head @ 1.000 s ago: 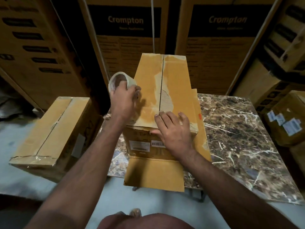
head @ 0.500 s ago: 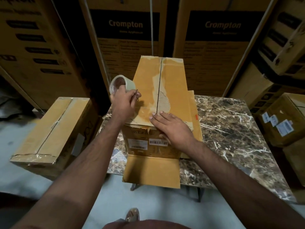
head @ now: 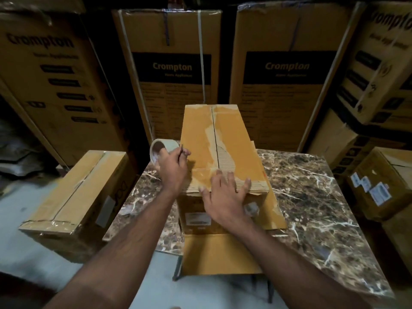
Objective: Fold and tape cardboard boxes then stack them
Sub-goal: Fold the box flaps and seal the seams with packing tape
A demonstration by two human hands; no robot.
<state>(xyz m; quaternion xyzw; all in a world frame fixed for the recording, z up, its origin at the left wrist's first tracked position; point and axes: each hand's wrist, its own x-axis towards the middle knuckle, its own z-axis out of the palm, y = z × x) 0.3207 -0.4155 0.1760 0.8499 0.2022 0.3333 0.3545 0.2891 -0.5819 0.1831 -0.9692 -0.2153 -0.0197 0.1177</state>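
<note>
- currently, box [head: 214, 152] stands on the marble table [head: 312, 197], top flaps closed, seam down the middle, near end flap hanging open over the table edge.
- right hand [head: 225, 195] lies flat, fingers spread, pressing the near end of the seam.
- left hand [head: 174, 170] grasps the tape roll [head: 162, 149] just beside the box's left edge.
- advice: keep flaps pressed level, run tape straight along the seam, smooth it down.
- surface: torn paper exposes corrugation along the seam; adhesion there judged poor.
- taped box [head: 73, 201] sits left of the table.
</note>
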